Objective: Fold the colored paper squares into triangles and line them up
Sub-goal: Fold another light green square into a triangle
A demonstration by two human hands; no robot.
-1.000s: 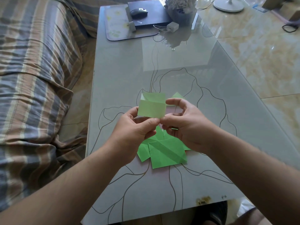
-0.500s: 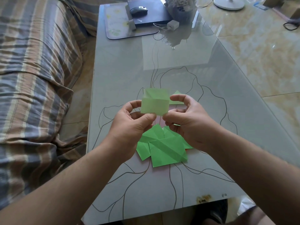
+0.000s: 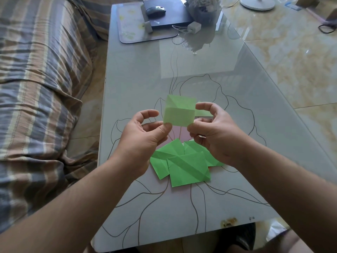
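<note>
- Since a second ago the green paper square (image 3: 179,111) has opened up more, and the two hands have moved a little apart.
- Below the fingers, nearest the person, a pile of green papers (image 3: 186,166) lies flat on the worktop (image 3: 138,84), overlapping each other.
- The left hand (image 3: 140,141) pinches the square's bottom left corner with its thumb and one finger; the other fingers are curled and free.
- The right hand (image 3: 213,132) pinches the bottom right corner the same way.
- The square is held up in the air between the fingers, with fold lines across it.
- Just behind the right fingers, a folded green piece (image 3: 203,112) peeks out on the worktop.
- Far beyond the fingers sit a mouse (image 3: 156,10), a white charger (image 3: 194,27) and a dark flat box (image 3: 169,13).
</note>
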